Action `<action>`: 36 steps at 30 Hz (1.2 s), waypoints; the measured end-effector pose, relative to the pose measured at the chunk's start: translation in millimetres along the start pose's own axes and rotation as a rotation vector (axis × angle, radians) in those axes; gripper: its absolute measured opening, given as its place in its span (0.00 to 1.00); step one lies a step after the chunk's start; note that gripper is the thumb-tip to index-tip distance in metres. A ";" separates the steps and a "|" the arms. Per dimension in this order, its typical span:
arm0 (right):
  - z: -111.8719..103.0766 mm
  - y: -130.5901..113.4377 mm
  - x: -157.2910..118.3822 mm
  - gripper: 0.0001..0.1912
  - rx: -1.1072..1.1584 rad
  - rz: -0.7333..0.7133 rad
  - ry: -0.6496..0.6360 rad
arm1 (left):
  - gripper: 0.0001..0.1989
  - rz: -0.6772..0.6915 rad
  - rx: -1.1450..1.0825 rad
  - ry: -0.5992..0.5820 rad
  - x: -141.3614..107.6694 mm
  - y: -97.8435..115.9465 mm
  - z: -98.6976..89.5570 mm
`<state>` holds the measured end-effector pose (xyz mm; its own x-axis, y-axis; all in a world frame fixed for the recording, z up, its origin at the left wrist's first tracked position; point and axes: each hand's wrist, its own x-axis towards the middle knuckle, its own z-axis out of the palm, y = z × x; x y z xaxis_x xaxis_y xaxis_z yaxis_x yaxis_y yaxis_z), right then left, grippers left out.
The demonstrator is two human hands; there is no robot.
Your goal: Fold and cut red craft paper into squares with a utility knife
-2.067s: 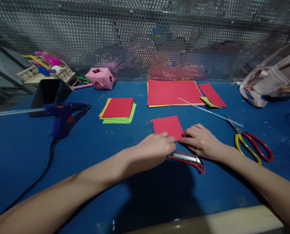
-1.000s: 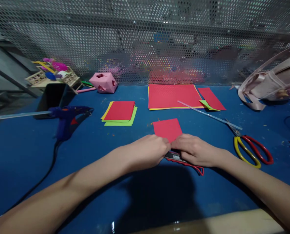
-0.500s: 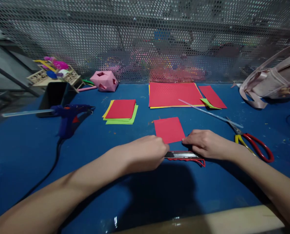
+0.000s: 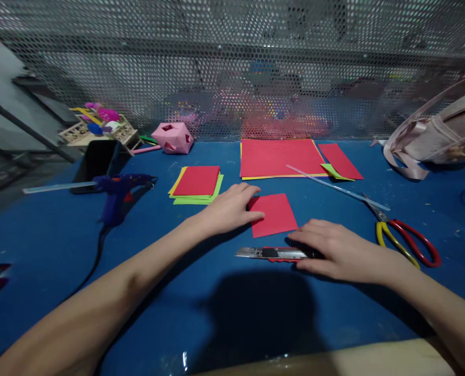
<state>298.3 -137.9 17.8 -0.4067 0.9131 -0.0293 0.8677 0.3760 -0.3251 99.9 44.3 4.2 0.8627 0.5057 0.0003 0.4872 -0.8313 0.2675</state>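
A red paper square lies flat on the blue table in front of me. My left hand is at its left edge, thumb and fingers apart, with the thumb over the paper. Just below the square is a box cutter with a red and black handle, its blade pointing left. My right hand reaches over the handle end, fingers and thumb parted on either side of it. The hand covers that end, and the fingers do not look closed on it. A stack of red, yellow and green paper squares sits beyond my left hand.
Larger coloured sheets lie at the back, near a clear glue stick. Scissors rest at right, a bag behind. At left are a blue glue gun, a phone and a pink paper polyhedron.
My left hand has opened and moved from the cutter's blade end up to the red square's left edge. My right hand has shifted from the square's corner down over the cutter's handle.
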 end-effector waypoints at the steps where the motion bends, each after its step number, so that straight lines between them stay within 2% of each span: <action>1: 2.7 -3.8 0.3 0.19 -0.004 -0.006 -0.031 | 0.30 -0.004 0.001 -0.009 2.0 -2.3 4.6; 4: 6.1 -7.9 0.6 0.17 0.026 -0.027 -0.085 | 0.31 0.000 0.021 -0.028 4.5 -4.6 12.8; 7: -2.8 0.9 -2.8 0.16 0.162 0.017 -0.057 | 0.30 -0.002 0.003 -0.029 5.4 -5.1 14.5; 9: -11.9 13.1 -6.1 0.15 0.217 0.093 0.030 | 0.30 -0.004 -0.020 -0.029 6.3 -5.9 14.8; 12: -19.3 36.8 -8.1 0.14 0.206 0.263 0.230 | 0.29 -0.007 -0.067 -0.011 7.5 -7.1 16.1; 15: -13.6 60.7 -6.1 0.12 0.140 0.454 0.377 | 0.29 0.002 -0.105 0.006 7.5 -7.3 17.8; 18: 0.1 77.6 -4.3 0.13 0.027 0.513 0.452 | 0.29 0.013 -0.125 0.007 6.2 -6.7 18.5; 23: 15.6 84.3 -5.2 0.16 -0.162 0.493 0.343 | 0.25 0.105 -0.110 0.016 2.7 -2.1 15.8; 29: 12.6 83.3 -5.5 0.16 -0.035 0.457 0.381 | 0.07 0.285 -0.051 -0.008 0.3 2.3 10.8; 36: 13.6 69.1 -30.5 0.18 0.025 0.432 0.350 | 0.09 0.385 -0.298 -0.065 -1.3 -5.0 -1.4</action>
<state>366.7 -141.9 -16.6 0.1080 0.9829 0.1494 0.9256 -0.0445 -0.3760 96.1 48.1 4.2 0.9839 0.1509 0.0957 0.0791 -0.8479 0.5242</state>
